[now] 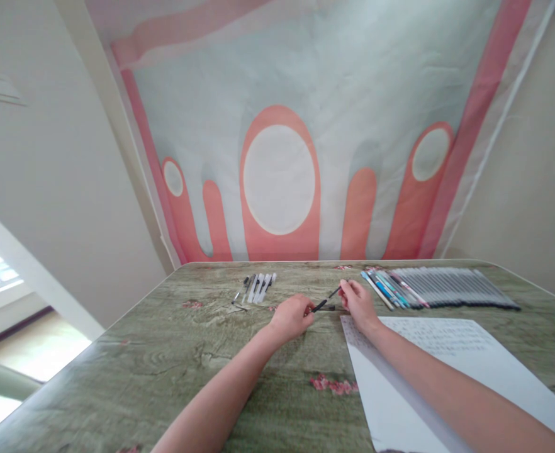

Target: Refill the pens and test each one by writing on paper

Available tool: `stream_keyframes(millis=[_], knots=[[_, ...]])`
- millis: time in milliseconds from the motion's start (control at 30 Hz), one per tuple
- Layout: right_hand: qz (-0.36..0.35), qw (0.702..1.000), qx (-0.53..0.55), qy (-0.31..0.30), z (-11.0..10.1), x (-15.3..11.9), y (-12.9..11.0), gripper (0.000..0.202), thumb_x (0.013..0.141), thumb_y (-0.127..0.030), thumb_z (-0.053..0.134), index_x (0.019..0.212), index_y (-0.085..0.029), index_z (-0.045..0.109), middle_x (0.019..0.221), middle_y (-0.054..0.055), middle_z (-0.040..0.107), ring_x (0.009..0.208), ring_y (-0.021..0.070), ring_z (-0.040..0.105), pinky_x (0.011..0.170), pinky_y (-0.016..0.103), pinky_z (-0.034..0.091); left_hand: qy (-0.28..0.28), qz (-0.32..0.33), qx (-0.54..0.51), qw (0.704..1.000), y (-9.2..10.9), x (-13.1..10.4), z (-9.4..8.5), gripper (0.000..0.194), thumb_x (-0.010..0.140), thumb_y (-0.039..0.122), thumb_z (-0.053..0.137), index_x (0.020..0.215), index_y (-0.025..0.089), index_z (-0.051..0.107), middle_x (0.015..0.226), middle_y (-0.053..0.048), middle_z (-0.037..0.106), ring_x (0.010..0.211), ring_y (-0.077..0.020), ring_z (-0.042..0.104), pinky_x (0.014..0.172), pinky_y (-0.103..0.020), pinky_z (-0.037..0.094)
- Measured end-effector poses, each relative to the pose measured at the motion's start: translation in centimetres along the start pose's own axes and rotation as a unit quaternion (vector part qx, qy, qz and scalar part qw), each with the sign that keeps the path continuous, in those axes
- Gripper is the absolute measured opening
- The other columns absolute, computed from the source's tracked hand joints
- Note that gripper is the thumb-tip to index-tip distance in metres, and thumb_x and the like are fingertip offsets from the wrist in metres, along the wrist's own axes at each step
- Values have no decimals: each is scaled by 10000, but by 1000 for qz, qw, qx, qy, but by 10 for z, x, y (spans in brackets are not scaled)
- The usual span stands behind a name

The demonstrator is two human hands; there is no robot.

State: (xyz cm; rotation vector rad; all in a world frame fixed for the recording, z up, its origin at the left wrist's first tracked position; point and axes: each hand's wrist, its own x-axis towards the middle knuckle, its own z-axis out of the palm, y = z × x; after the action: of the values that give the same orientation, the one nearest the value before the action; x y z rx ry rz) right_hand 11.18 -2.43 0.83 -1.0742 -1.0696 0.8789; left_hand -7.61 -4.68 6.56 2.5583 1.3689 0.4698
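My left hand (pixel 292 316) is closed on a short black pen piece (pixel 319 306), which points up to the right. My right hand (pixel 355 302) pinches a thin dark stick (pixel 334 292), perhaps a pen refill, slanting down toward that piece. The two ends come close together; whether they touch is too small to tell. Beneath them, another dark pen part seems to lie on the table. Left of my hands is a small group of clear pen parts (pixel 260 287) with black pieces beside it. My right forearm passes over a written sheet of paper (pixel 428 371).
On the right lie a long row of clear, black-tipped pens (pixel 457 288) and several coloured pens (pixel 391 289). The wood-patterned tabletop (pixel 173 371) has pink flower prints. A pink and grey patterned sheet (pixel 334 82) covers the wall behind its far edge.
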Motion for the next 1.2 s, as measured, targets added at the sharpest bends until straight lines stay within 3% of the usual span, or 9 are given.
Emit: stream_keyframes(millis=[167,367,533,767,933,1067,1200], knots=[[-50,988,-63,-130,9,-15,-16,342,774,-491,468,659,-179,549,462,-44,440,422,87,382,429,213,308,26,-1,-94,995,3,2,0,242,732,231,469,915,163,611,791,-25,621,718,-128,550,680,-213,414],[-96,965,-124,-210,13,-21,-22,301,739,-467,528,721,-176,605,548,-25,514,475,95,425,453,215,322,62,-13,-174,983,3,4,5,231,760,268,473,904,145,606,766,-28,635,686,-117,560,662,-216,428],[-54,975,-94,-193,13,-22,-21,300,745,-466,517,716,-177,590,446,-51,454,404,87,398,413,212,305,71,-17,-224,972,-2,5,5,246,777,326,482,904,143,585,806,-37,641,719,-117,573,675,-211,436],[-33,983,-55,-171,12,-20,-19,281,771,-444,487,733,-174,555,553,-20,548,415,79,417,418,203,329,84,-94,-98,987,-32,10,13,214,792,265,449,825,151,626,834,-51,626,805,-146,547,754,-249,406],[-43,981,-79,-171,12,-21,-18,281,768,-442,491,673,-179,517,543,-34,491,446,81,400,431,203,315,83,-90,-41,992,-40,8,28,199,753,324,525,810,156,615,809,-47,599,781,-154,539,734,-260,402],[-67,976,-103,-182,13,-22,-20,285,773,-430,485,643,-176,498,535,-38,460,474,85,396,468,208,316,61,-86,-8,994,-38,6,32,129,751,267,531,771,160,601,826,-49,585,803,-157,536,745,-261,395],[-66,972,-124,-188,13,-23,-20,296,768,-445,479,658,-171,496,543,-33,466,494,94,406,484,212,321,87,-59,-67,992,-41,9,33,138,756,270,523,756,155,599,792,-47,591,769,-158,533,727,-265,391]])
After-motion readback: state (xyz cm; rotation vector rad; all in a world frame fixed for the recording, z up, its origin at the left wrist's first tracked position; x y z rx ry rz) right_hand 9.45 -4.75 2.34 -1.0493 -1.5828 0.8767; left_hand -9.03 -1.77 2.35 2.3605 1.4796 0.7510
